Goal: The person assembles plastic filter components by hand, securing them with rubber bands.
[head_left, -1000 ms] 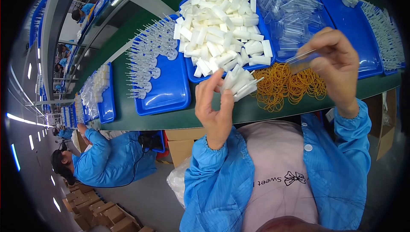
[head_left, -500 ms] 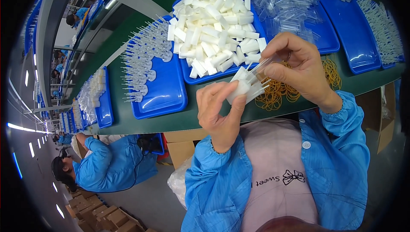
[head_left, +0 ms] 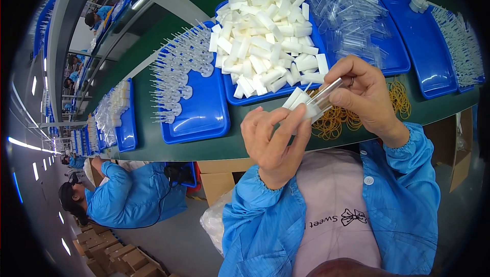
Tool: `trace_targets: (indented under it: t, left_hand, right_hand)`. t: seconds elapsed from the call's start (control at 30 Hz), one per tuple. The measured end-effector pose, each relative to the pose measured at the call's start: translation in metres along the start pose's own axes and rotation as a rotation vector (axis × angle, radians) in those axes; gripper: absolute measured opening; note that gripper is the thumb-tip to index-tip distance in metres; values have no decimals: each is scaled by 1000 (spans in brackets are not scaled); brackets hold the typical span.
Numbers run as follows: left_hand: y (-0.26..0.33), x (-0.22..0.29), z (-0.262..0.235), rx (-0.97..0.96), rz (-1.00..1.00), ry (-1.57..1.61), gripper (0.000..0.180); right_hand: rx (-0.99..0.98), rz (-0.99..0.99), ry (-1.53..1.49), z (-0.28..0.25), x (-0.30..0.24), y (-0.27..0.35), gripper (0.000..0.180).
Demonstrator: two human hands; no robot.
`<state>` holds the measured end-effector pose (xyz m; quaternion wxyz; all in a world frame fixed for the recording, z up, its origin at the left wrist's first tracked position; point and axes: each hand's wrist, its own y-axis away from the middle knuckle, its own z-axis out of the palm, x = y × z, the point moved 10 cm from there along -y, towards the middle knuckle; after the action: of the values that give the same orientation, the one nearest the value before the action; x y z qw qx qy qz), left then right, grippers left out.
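In front of my chest, my left hand [head_left: 275,142] pinches a white plastic piece with thin prongs [head_left: 310,110] between thumb and fingers. White blocks [head_left: 295,97] stick up beside its fingertips; whether they are held too, I cannot tell. Thumb and forefinger of my right hand [head_left: 361,92] grip a clear plastic sleeve [head_left: 325,94], whose lower end meets the pronged piece. How far the prongs sit inside the sleeve is partly hidden by the fingers. Yellow rubber bands [head_left: 341,121] lie on the table just under both hands.
Beyond my hands, a blue tray [head_left: 317,47] is heaped with white blocks [head_left: 265,37]. Clear sleeves [head_left: 352,17] fill another tray to its right. Pronged pieces [head_left: 178,68] stand in the left tray [head_left: 196,124]; more trays [head_left: 434,80] sit far right. A co-worker [head_left: 132,193] is at the left.
My left fingers have shifted around the pronged piece and now cover more of it. The sleeve has tilted and come lower, closer against the piece. The whole view has shifted slightly.
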<state>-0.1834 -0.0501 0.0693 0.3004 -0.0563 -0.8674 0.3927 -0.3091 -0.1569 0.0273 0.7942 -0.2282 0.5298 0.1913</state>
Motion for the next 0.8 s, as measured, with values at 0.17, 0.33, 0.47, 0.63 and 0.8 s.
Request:
trace_targets:
  t: [0.17,0.33,0.47,0.63,0.8]
  left_hand:
    - [0,1,3,-27,29,-42,32]
    - [-1,-7,3,-17,-17,47,31]
    - [-2,6,2,-32,35,-50,31]
    - [-3,10,7,-62,74,-130,30]
    - [0,2,5,-54,46,-40,28]
  right_hand:
    - [-13,-61,97,1,-5,0,23]
    - [-3,-43,81,1,-3,0,24]
    - [26,104,-92,-6,16,-2,24]
    - [36,57,21,-6,15,2,24]
    - [21,-6,105,-7,8,5,24]
